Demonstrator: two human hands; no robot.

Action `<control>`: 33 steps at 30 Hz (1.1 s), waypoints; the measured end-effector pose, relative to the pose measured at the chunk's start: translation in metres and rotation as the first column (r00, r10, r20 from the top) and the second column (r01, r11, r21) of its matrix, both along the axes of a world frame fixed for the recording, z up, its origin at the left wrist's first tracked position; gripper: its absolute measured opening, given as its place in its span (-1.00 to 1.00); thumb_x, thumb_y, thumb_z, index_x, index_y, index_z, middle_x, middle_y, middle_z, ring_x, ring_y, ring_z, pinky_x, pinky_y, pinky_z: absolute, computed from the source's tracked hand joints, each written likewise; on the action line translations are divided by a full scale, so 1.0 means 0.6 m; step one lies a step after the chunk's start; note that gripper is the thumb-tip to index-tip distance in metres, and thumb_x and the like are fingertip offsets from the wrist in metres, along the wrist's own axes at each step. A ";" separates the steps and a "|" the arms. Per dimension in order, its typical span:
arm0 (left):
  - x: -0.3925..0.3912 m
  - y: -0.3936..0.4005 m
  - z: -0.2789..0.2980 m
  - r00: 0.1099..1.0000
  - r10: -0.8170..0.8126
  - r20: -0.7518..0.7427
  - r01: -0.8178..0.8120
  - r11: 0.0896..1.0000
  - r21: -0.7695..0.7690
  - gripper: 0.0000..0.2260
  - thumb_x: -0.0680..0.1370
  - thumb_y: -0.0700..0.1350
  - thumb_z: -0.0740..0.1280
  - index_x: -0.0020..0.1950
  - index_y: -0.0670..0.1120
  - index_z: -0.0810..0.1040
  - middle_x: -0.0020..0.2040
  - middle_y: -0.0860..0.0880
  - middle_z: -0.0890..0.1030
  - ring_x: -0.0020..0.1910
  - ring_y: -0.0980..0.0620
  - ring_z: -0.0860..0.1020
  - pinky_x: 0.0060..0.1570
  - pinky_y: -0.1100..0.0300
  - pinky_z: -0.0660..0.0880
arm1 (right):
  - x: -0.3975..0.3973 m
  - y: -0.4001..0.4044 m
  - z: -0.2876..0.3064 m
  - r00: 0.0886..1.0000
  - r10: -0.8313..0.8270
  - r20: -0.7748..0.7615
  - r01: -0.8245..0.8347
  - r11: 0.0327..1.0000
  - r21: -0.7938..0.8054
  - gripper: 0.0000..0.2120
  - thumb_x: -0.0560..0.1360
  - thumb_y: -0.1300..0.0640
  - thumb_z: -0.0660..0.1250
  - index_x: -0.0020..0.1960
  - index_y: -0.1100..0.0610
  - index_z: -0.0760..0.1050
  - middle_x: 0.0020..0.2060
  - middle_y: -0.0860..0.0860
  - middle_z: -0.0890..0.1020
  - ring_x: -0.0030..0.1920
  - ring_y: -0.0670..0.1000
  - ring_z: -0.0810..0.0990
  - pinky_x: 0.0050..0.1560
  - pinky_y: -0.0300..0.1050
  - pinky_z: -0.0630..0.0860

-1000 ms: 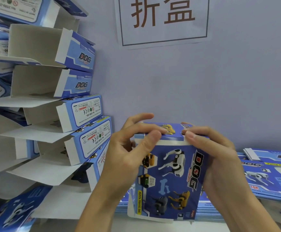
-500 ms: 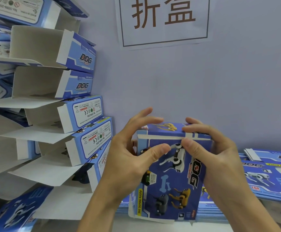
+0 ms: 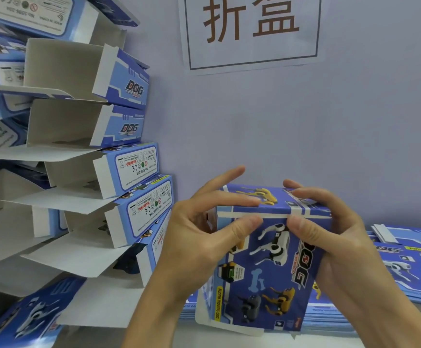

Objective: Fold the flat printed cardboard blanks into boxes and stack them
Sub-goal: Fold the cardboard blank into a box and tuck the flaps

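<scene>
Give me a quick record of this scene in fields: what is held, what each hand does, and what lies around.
held: box, upright, blue with robot dogs printed on it
top flap: folded down over the box
left hand: grips the box's left side, thumb on the front, fingers over the top
right hand: grips the right side, thumb on the front edge, fingers on top
left of box: stack of folded boxes, flaps open
right of box: pile of flat blanks
wall: sign with two large characters

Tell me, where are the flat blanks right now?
In the head view, the flat blanks lie stacked at lower right against the wall, behind the box that both hands hold.
</scene>
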State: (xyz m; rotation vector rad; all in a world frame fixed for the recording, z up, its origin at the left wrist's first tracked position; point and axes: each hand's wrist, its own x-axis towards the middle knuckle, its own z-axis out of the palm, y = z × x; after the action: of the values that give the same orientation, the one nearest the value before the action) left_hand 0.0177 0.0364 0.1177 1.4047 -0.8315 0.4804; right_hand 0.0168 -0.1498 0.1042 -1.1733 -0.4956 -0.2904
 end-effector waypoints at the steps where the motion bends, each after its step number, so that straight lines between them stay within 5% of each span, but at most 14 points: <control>1: 0.000 -0.001 0.001 1.000 -0.016 -0.020 0.015 1.000 -0.020 -0.89 0.54 -0.02 0.43 -0.03 0.00 0.73 0.39 0.12 0.52 0.34 0.04 0.53 -0.06 -0.09 0.65 | 0.000 0.000 0.001 1.000 0.010 0.002 -0.010 1.000 0.002 -0.50 -0.01 -0.01 0.72 -0.11 0.00 0.68 0.26 -0.08 0.61 0.05 0.19 0.70 -0.21 0.04 0.66; 4: 0.000 -0.007 0.003 0.997 -0.004 -0.073 -0.002 0.996 -0.087 -0.74 0.60 0.05 0.27 -0.07 0.01 0.73 0.38 0.14 0.52 0.39 -0.03 0.48 0.05 -0.13 0.61 | -0.003 0.003 0.005 0.999 0.033 0.009 -0.033 0.998 -0.048 -0.39 0.01 -0.08 0.72 0.03 -0.03 0.65 0.15 0.03 0.68 -0.04 0.23 0.72 -0.24 0.07 0.65; 8: 0.000 -0.012 0.000 0.997 0.075 -0.016 -0.075 0.996 -0.042 -0.72 0.57 0.01 0.25 -0.06 -0.03 0.74 0.29 0.20 0.58 0.42 0.02 0.45 0.17 -0.21 0.54 | -0.002 0.007 0.004 0.999 0.019 0.050 -0.016 0.998 -0.058 -0.45 0.22 0.15 0.60 0.15 -0.07 0.53 0.05 0.11 0.69 -0.15 0.27 0.72 -0.28 0.10 0.64; 10: 0.000 -0.015 -0.001 0.993 0.112 0.024 -0.111 0.993 -0.034 -0.74 0.57 -0.03 0.25 -0.07 -0.05 0.73 0.28 0.19 0.59 0.40 0.09 0.46 0.20 -0.03 0.53 | -0.004 0.008 0.005 0.998 0.022 0.066 -0.021 1.000 -0.023 -0.53 0.24 0.12 0.54 0.11 -0.09 0.51 0.03 0.06 0.70 -0.17 0.26 0.72 -0.28 0.10 0.64; 13: -0.005 -0.018 0.003 0.990 0.117 0.076 -0.117 0.993 -0.011 -0.89 0.51 -0.12 0.38 -0.05 -0.01 0.71 0.35 0.12 0.54 0.22 0.18 0.58 -0.04 0.35 0.54 | -0.005 0.009 0.006 0.998 0.031 0.052 -0.030 1.000 -0.010 -0.55 0.19 -0.01 0.59 0.04 -0.03 0.56 0.00 0.08 0.72 -0.15 0.24 0.72 -0.27 0.08 0.65; 16: -0.001 -0.015 0.001 0.991 0.119 0.064 -0.121 0.992 0.035 -0.88 0.41 -0.15 0.50 -0.08 0.01 0.72 0.36 0.13 0.52 0.19 0.03 0.62 -0.10 0.24 0.61 | -0.003 0.009 0.004 0.997 -0.059 0.040 0.059 0.998 -0.013 -0.50 0.00 -0.16 0.68 -0.17 0.04 0.64 0.21 -0.07 0.64 0.02 0.18 0.71 -0.16 0.05 0.66; 20: 0.000 -0.009 0.004 0.982 0.183 0.048 -0.185 0.981 0.057 -0.91 0.37 -0.13 0.51 -0.15 -0.01 0.74 0.29 0.14 0.58 0.09 0.02 0.66 -0.12 0.16 0.57 | 0.000 0.010 0.003 0.999 -0.054 0.007 0.053 0.998 0.029 -0.80 0.12 0.08 0.59 -0.31 0.07 0.65 0.25 -0.04 0.62 0.03 0.19 0.71 -0.21 -0.02 0.65; 23: -0.006 -0.001 0.011 0.986 0.166 0.026 -0.168 0.978 0.121 -0.83 0.34 -0.09 0.54 -0.08 0.05 0.74 0.34 0.16 0.54 0.24 0.06 0.59 0.05 -0.06 0.60 | -0.003 0.013 0.005 0.997 -0.069 0.024 0.069 0.997 0.017 -0.59 0.04 -0.10 0.69 -0.25 0.07 0.65 0.25 -0.04 0.61 0.03 0.22 0.70 -0.19 0.04 0.65; 26: -0.011 0.012 0.022 0.969 0.236 0.076 -0.245 0.954 0.170 -0.61 0.32 0.01 0.59 0.13 0.21 0.67 0.34 0.23 0.52 0.30 0.18 0.53 0.13 0.02 0.60 | -0.005 0.024 0.010 0.989 -0.111 0.097 0.116 0.992 -0.041 -0.45 0.10 -0.25 0.64 -0.02 0.00 0.66 0.22 -0.01 0.63 0.04 0.19 0.70 -0.13 0.10 0.65; 30: -0.005 0.023 0.024 0.925 0.375 0.059 -0.373 0.927 -0.037 -0.65 0.34 0.13 0.57 0.10 0.19 0.68 0.16 0.16 0.64 0.15 0.13 0.62 -0.02 -0.04 0.64 | -0.006 0.034 0.015 0.950 -0.241 0.200 0.226 0.969 0.095 -0.58 0.33 -0.16 0.48 0.16 -0.14 0.56 0.18 -0.04 0.62 0.16 0.00 0.63 0.07 -0.04 0.53; 33: 0.014 0.028 0.017 0.873 0.476 -0.104 -0.483 0.819 -0.309 -0.50 0.29 0.15 0.52 0.21 0.09 0.64 0.09 0.09 0.66 -0.04 0.13 0.67 -0.15 0.16 0.63 | -0.008 0.027 0.028 0.834 -0.486 0.260 0.477 0.873 0.103 -0.79 0.40 0.01 0.32 0.03 -0.12 0.59 -0.12 -0.11 0.61 -0.09 -0.06 0.56 -0.04 -0.16 0.41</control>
State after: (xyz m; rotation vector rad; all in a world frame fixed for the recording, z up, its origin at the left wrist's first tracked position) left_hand 0.0262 0.0529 0.1279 1.2961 -0.3414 0.9465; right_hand 0.0120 -0.1335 0.1209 -1.2198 -0.4288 -0.9110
